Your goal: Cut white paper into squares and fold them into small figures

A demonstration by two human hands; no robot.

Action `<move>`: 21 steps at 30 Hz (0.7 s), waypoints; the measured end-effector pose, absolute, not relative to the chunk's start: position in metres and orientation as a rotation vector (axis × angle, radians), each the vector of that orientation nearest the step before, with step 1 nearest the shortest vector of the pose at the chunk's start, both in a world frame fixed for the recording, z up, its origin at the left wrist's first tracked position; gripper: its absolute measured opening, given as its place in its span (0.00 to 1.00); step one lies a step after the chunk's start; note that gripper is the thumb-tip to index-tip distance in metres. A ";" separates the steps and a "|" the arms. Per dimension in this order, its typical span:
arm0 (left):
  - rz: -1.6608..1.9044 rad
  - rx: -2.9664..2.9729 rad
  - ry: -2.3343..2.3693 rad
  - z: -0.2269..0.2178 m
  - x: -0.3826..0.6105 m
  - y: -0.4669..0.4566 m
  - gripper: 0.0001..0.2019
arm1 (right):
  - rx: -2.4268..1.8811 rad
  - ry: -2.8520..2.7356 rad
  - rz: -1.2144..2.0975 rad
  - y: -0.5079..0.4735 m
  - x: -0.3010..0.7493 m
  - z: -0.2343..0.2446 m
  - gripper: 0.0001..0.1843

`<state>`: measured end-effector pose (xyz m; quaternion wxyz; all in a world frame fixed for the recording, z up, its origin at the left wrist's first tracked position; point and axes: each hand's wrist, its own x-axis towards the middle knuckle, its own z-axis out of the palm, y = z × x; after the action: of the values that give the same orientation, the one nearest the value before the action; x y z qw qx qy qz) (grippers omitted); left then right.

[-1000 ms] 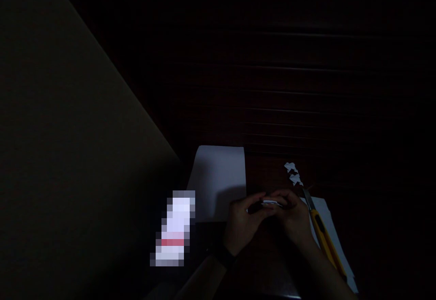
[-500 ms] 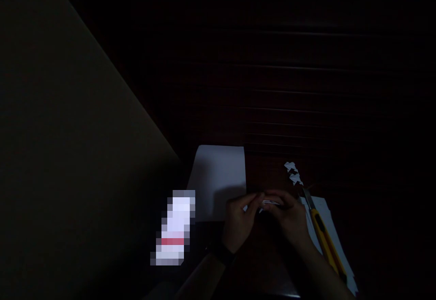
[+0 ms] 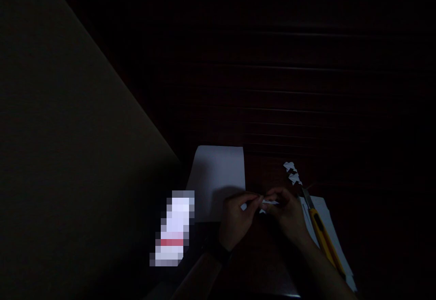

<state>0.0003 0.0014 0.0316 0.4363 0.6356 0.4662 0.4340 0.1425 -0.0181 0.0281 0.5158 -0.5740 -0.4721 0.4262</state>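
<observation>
Between the fingertips of both hands is a small piece of folded white paper (image 3: 270,202), mostly covered by the fingers. My left hand (image 3: 238,218), with a dark band at its wrist, pinches its left side. My right hand (image 3: 286,213) pinches the right side, thumb below and forefinger above. The fingertips of the two hands meet. A white sheet of paper (image 3: 220,168) lies just beyond my left hand. To the right of my right hand, a yellow box cutter (image 3: 323,236) with its blade out rests on a stack of white paper (image 3: 335,232).
Small folded white paper pieces (image 3: 292,172) lie in a short row past the cutter's blade. A bright pixelated screen (image 3: 173,227) is at the left. The dark wooden table (image 3: 265,254) meets a ribbed dark panel behind; a pale wall (image 3: 68,154) slants along the left.
My hands stay together on the folded paper. My right fingers have shifted slightly and show a bit more of the paper under them. Other things lie as before.
</observation>
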 end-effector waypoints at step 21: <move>0.812 1.846 1.127 0.041 -0.014 0.004 0.14 | -1.372 -1.127 1.151 -0.018 0.141 0.028 0.20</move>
<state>-0.0136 0.0045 0.0414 0.4039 0.7309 0.4464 0.3216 0.1408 -0.0184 0.0282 0.4908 -0.5648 -0.4641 0.4740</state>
